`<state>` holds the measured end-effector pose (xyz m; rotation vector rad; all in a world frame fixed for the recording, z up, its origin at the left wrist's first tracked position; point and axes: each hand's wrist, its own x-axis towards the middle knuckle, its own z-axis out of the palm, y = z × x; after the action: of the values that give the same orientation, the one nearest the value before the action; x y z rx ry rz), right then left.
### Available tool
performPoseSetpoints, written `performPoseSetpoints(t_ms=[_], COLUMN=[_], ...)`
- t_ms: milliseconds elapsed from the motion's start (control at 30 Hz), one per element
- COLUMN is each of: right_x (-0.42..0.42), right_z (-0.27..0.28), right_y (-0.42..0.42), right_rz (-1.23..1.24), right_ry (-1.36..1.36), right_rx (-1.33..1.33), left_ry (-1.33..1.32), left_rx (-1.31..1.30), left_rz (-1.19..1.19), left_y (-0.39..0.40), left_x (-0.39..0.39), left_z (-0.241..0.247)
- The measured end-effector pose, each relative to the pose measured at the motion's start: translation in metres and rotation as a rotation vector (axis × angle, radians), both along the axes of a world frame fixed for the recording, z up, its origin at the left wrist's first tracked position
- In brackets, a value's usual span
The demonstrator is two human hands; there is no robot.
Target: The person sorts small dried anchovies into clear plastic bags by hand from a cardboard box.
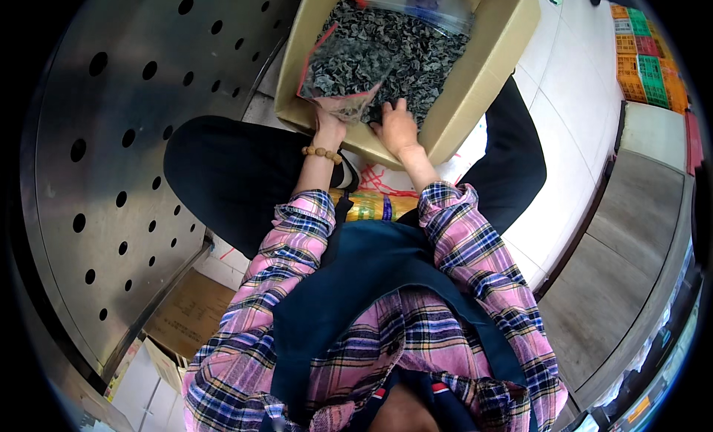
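An open cardboard box (484, 59) stands before me, holding a mass of dark, curled dried pieces (429, 70) that look like dried black fungus. Inside its left part lies a clear zip bag (348, 70) with red edging, partly filled with the same pieces. My left hand (332, 123), with a beaded bracelet at the wrist, grips the bag at its near edge; the bag partly covers the fingers. My right hand (398, 128) reaches over the box's near wall, fingertips down among the loose pieces. Whether it pinches any is hidden.
More clear plastic bags (415, 6) lie at the box's far end. A perforated metal panel (128, 137) rises on the left, with flattened cardboard (189, 312) near its foot. Right are a wood-look ledge (635, 226) and stacked plastic crates (640, 64). A yellow bundle (370, 205) sits below me.
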<state>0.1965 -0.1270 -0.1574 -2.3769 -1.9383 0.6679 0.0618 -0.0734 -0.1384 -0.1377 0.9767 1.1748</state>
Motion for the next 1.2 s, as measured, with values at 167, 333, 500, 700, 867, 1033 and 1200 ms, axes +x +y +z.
performPoseSetpoints(t_ms=[167,333,500,700,867,1033,1200], right_x=[0.001,0.004,0.002,0.000,-0.004,-0.007,-0.001], right_z=[-0.016,-0.024,-0.015,-0.020,-0.018,-0.021,-0.038], right_y=[0.009,0.011,0.010,0.009,0.015,0.017,0.020], right_rz=[0.031,0.059,0.094,0.121,0.198,0.204,0.174], right_ry=[0.105,0.068,0.138,0.150,0.093,-0.003,0.059], right_rx=[0.212,0.146,0.159,0.189,0.177,0.128,0.046], left_ry=[0.008,0.057,-0.070,-0.004,-0.045,-0.546,-0.086], left_rx=[0.022,0.105,0.317,0.261,0.328,-0.162,0.311], left_rz=[-0.028,-0.129,-0.138,-0.160,-0.134,-0.091,-0.177], left_y=[0.000,0.000,0.007,0.004,0.011,0.016,0.008], left_x=[0.005,0.003,-0.001,0.006,0.000,-0.013,-0.004], left_z=[0.009,0.008,-0.012,0.007,-0.019,-0.039,-0.026])
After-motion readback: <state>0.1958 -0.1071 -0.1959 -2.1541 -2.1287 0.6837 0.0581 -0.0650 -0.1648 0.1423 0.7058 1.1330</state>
